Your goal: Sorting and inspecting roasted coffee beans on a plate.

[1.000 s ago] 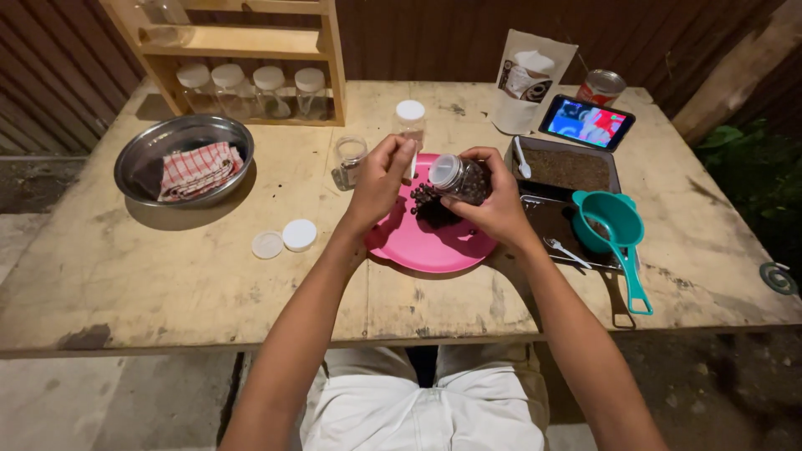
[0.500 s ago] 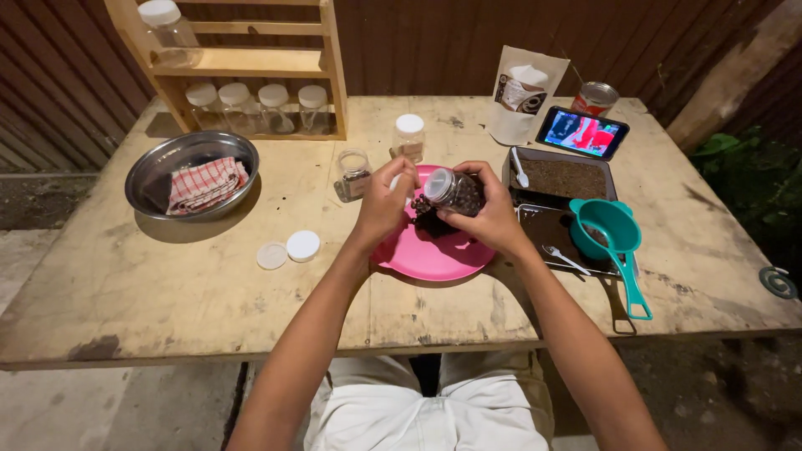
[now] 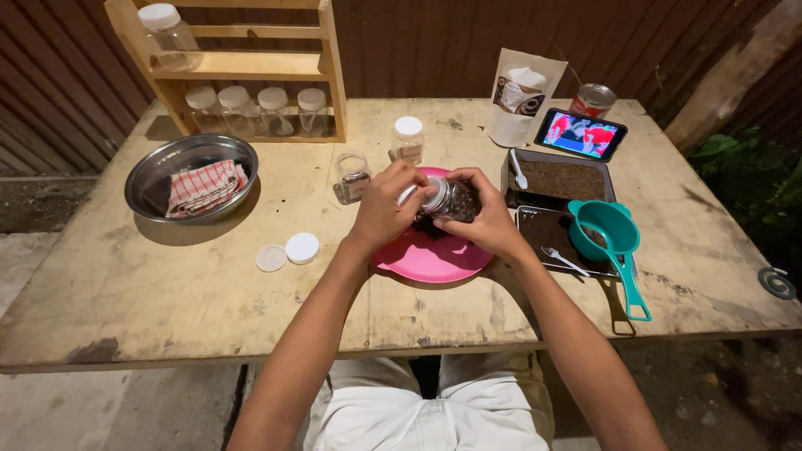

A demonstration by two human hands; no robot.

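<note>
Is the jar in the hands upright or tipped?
Tipped: the jar lies sideways over the pink plate, its mouth toward the left hand.

1. Both hands are meeting above a pink plate [image 3: 430, 259] on a wooden table [image 3: 167, 309].
2. The right hand [image 3: 489, 219] is gripping a small glass jar [image 3: 451, 200] sideways.
3. The left hand [image 3: 383, 209] is touching the jar's mouth.

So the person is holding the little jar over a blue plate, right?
Not quite: the plate is pink, not blue, as the head view shows. Both the left hand and the right hand do hold the little jar over it.
</note>
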